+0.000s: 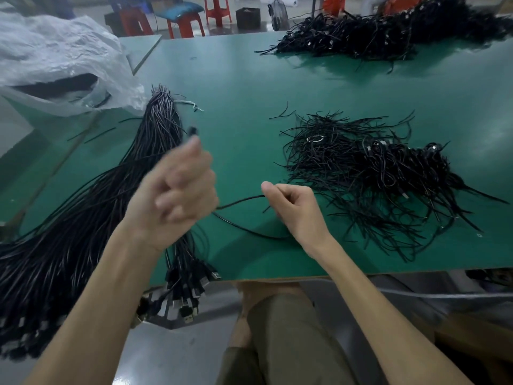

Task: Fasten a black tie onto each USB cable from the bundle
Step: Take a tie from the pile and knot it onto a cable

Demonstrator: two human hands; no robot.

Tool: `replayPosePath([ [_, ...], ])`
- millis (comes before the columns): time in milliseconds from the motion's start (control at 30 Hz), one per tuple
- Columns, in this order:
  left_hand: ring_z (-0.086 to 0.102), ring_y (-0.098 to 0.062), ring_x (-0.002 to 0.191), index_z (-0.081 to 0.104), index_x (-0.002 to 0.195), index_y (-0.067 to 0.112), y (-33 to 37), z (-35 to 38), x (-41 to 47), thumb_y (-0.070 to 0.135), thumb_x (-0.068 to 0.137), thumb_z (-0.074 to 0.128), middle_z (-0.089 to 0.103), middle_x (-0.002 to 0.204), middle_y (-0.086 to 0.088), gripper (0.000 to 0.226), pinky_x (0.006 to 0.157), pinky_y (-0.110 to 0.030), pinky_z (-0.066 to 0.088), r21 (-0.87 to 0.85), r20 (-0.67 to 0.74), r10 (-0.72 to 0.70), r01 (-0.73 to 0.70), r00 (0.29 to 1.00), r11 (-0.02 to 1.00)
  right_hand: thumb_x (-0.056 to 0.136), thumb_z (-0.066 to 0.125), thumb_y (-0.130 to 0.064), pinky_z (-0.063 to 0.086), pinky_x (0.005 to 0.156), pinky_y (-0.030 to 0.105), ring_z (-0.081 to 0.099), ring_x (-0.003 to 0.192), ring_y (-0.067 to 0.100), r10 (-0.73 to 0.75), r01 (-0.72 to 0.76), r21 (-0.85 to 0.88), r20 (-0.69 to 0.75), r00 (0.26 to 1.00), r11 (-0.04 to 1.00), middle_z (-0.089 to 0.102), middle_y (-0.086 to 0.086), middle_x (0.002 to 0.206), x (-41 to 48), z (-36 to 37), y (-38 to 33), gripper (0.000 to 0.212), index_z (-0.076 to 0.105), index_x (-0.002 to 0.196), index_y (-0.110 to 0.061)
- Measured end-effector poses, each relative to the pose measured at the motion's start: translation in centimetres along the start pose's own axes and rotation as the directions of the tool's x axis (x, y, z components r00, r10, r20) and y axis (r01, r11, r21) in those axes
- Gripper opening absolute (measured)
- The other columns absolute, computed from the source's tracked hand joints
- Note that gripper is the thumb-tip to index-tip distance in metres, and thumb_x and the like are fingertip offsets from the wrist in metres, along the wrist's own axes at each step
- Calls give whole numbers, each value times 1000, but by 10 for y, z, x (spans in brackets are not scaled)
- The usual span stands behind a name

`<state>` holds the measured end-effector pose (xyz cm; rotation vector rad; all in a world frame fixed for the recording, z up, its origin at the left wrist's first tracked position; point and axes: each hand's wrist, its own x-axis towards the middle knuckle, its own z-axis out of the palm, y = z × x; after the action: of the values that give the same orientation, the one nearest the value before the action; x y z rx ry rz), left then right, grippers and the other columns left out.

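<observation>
Olive-clad knees (277,315) tucked below the table edge, a seated worker stretches one USB cable (238,200) between both hands, low over the green table (249,87). The right hand (294,209) pinches it between thumb and curled fingers. The left hand (175,190), motion-blurred, looks fisted round the other stretch, a dark plug apparently poking above its fingertips. The bundle (105,212) lies by the left arm, handy for drawing. Loose black ties (333,145) sit just beyond the right hand, likely for quick reach. A far heap (361,37) and a plastic bag (55,56) flank the back.
</observation>
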<state>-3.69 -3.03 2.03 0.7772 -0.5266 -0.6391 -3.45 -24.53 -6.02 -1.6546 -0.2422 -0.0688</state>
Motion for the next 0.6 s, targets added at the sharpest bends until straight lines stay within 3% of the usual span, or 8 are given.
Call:
replayPosePath([
  [33, 28, -8, 36, 57, 64, 20, -1, -3, -2, 39, 108, 48, 35, 45, 9, 48, 40, -20, 27, 292, -30, -107, 111, 994, 950, 105, 57, -29, 15, 52, 33, 15, 54, 19, 7, -6, 34, -23, 1000, 999, 18, 9, 59, 0, -1, 1, 60, 23, 62, -6],
  [100, 33, -12, 38, 60, 63, 21, -7, -7, -4, 52, 102, 54, 44, 47, 4, 50, 39, -23, 27, 727, -152, -317, 324, 936, 605, 106, 55, -26, 16, 50, 30, 16, 52, 17, 13, -9, 76, -42, 999, 997, 19, 6, 57, 1, -2, 2, 58, 24, 61, -7],
  [167, 38, -14, 38, 64, 70, 16, -18, -9, -2, 51, 104, 50, 57, 53, -3, 51, 39, -21, 28, 811, -283, -407, 443, 868, 382, 106, 55, -25, 19, 50, 27, 18, 51, 14, 3, -2, 55, -27, 1000, 998, 23, 3, 55, 1, -1, 2, 57, 27, 59, -7],
  [300, 70, -25, 59, 68, 85, 8, -34, -12, 8, 32, 109, 44, 77, 78, -7, 42, 54, -35, 48, 850, -405, -259, 466, 877, 247, 107, 53, -22, 21, 48, 20, 21, 47, 10, 1, 0, 76, -13, 1000, 997, 26, -2, 53, 0, 0, 1, 57, 29, 58, -7],
  [400, 73, -18, 76, 75, 100, 16, -43, -17, 17, 27, 110, 45, 79, 89, 4, 33, 79, -44, 57, 868, -470, -45, 471, 881, 157, 108, 51, -21, 19, 46, 21, 20, 48, 12, 21, -14, 147, -49, 999, 989, 25, 0, 55, 0, -2, 1, 56, 32, 59, -4],
  [500, 69, -4, 93, 75, 115, 21, -49, -17, 24, 34, 108, 46, 74, 101, 20, 33, 91, -20, 51, 893, -450, 157, 446, 879, 66, 108, 50, -21, 21, 46, 19, 22, 47, 10, -8, 17, 163, -57, 998, 986, 27, -3, 55, -2, -1, -2, 54, 44, 54, -18],
  [567, 65, 0, 112, 70, 127, 15, -51, -14, 28, 35, 107, 46, 66, 118, 27, 38, 94, -3, 42, 899, -438, 217, 419, 873, 131, 109, 49, -20, 23, 46, 18, 24, 48, 10, -27, 34, 162, -45, 999, 986, 29, -2, 56, -3, 0, -4, 55, 49, 54, -27],
  [600, 61, 1, 121, 66, 134, 13, -53, -15, 30, 34, 107, 45, 63, 128, 24, 40, 99, -4, 40, 896, -434, 228, 390, 872, 214, 109, 49, -22, 24, 46, 17, 24, 47, 10, -31, 37, 164, -39, 999, 986, 30, -2, 56, -3, 0, -4, 54, 45, 55, -22],
])
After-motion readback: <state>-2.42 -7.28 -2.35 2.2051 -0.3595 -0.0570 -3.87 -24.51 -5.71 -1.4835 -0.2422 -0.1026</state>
